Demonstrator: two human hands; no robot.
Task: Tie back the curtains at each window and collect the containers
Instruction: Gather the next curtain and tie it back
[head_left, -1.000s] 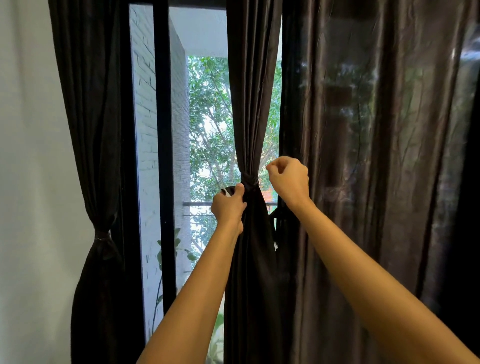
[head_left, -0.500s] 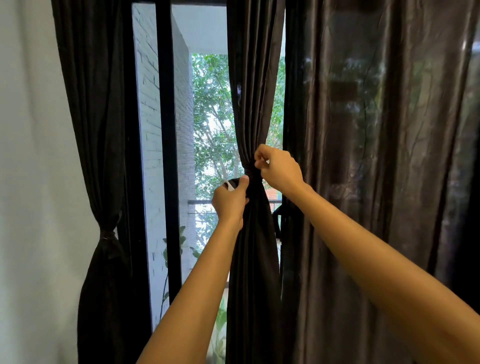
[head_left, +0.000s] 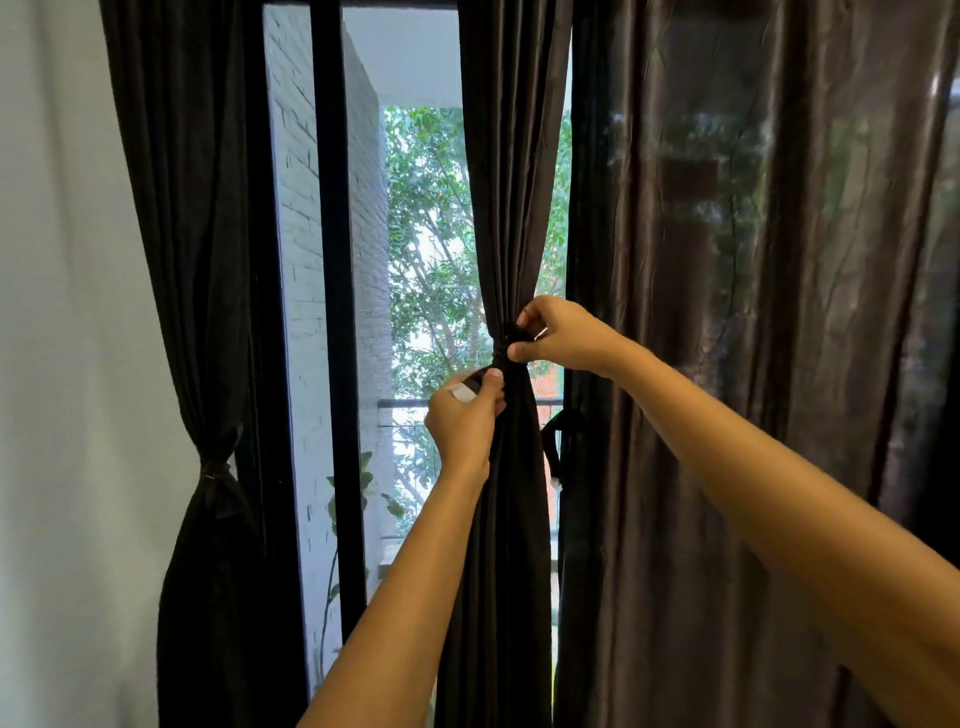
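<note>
Plain white wall (head_left: 62, 364) at nine o'clock, evenly lit. Black window frame (head_left: 332, 156) upright at eleven. Beyond the glass, white-painted brick wall (head_left: 298, 208) at ten, green tree foliage (head_left: 431, 234) toward twelve, bright with daylight. Horizontal balcony railing (head_left: 410, 402) just left of centre; leafy plant (head_left: 363, 478) at eight.

Three dark curtains (head_left: 197, 260) (head_left: 511, 208) (head_left: 727, 364), two hands (head_left: 462, 421) (head_left: 566, 338), and apparently three tie-backs (head_left: 215, 470) (head_left: 506, 358) (head_left: 553, 441), the third a dim hanging loop.
</note>
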